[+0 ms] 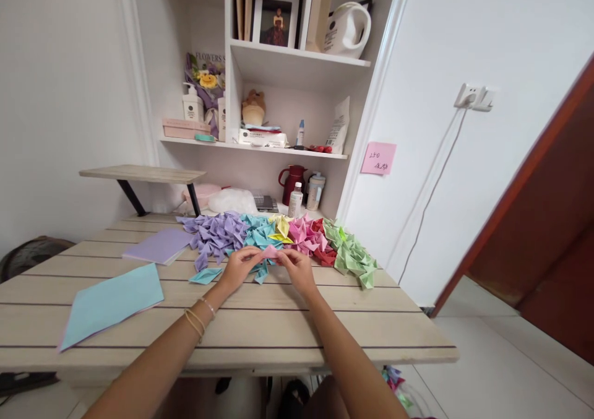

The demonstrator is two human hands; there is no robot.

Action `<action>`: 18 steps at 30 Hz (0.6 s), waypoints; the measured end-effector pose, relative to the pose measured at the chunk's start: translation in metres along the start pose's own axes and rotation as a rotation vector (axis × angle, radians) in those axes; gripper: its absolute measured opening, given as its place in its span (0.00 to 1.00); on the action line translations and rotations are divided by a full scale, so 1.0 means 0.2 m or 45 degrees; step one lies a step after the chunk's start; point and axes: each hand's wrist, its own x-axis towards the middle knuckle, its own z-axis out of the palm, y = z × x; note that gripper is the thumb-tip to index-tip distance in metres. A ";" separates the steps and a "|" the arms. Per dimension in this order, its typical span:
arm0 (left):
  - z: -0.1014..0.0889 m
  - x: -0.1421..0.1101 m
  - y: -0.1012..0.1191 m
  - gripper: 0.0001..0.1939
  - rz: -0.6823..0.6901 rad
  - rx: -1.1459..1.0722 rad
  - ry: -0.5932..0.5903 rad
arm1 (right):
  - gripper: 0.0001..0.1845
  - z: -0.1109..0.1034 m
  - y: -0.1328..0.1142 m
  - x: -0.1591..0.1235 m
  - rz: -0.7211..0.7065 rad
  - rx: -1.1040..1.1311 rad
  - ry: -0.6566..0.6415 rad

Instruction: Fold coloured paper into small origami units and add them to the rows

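Between my two hands, a small pink folded paper (pixel 270 252) is held just above the table, near the front of the origami heap. The fingers of my left hand (pixel 242 267) pinch its left end. My right hand (pixel 297 269) grips the right end with thumb and fingers. Behind them lie folded paper pieces sorted by colour: purple (pixel 218 233), blue (pixel 255 228), yellow (pixel 281 228), pink (pixel 306 236), red (pixel 327 255) and green (pixel 352 255). One blue folded piece (pixel 205 276) rests apart, left of my left hand.
Blue paper sheets (pixel 114 301) and purple sheets (pixel 160 246) lie on the table's left side. A small raised shelf (pixel 143 174) stands at the back left. Behind the heap are a white-capped bottle (pixel 296 201), a red jug (pixel 292 182) and a tumbler (pixel 316 191).
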 end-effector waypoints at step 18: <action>0.06 -0.11 0.04 0.12 -0.071 0.108 -0.131 | 0.10 0.00 0.01 0.00 -0.043 -0.238 -0.001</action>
